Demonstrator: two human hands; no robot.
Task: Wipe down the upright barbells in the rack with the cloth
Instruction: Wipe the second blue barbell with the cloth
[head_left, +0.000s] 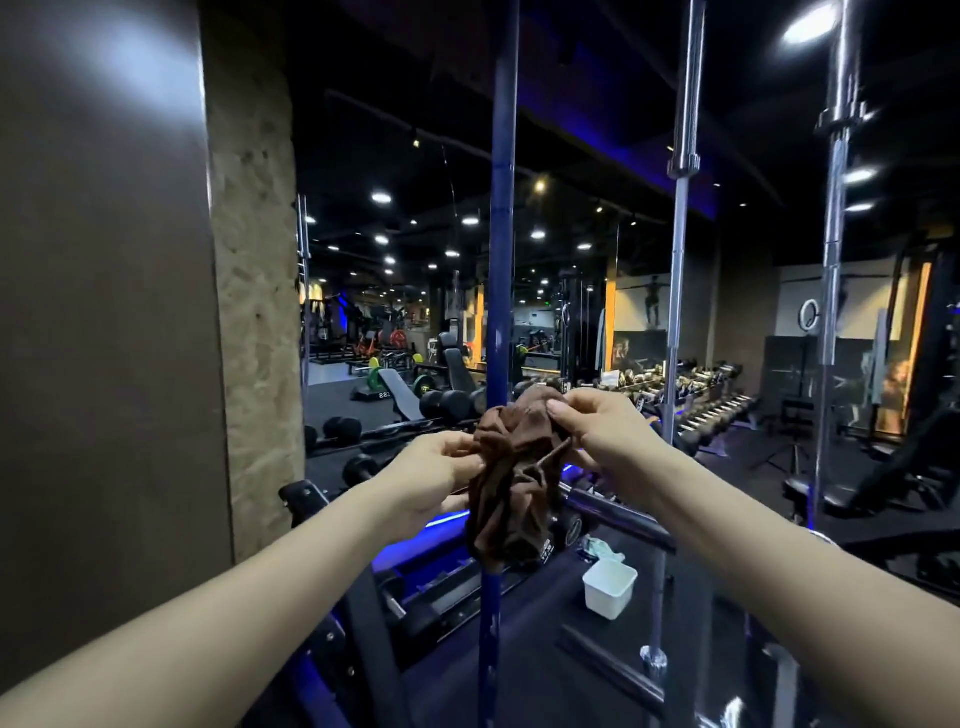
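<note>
A crumpled brown cloth (514, 478) hangs in front of the blue upright barbell (503, 218), which runs from the top of the view down past my wrists. My left hand (434, 480) pinches the cloth's left edge. My right hand (592, 431) grips its upper right part. Whether the cloth touches the blue bar I cannot tell. Two chrome upright barbells stand to the right: one (683, 218) in the middle, another (834, 234) further right, both apart from my hands.
A grey wall and stone pillar (254, 291) close off the left. A white plastic tub (609, 587) sits on the dark floor below the rack. Dumbbell racks (717, 405), benches and a mirror fill the background. Black rack rails (613, 512) cross under my hands.
</note>
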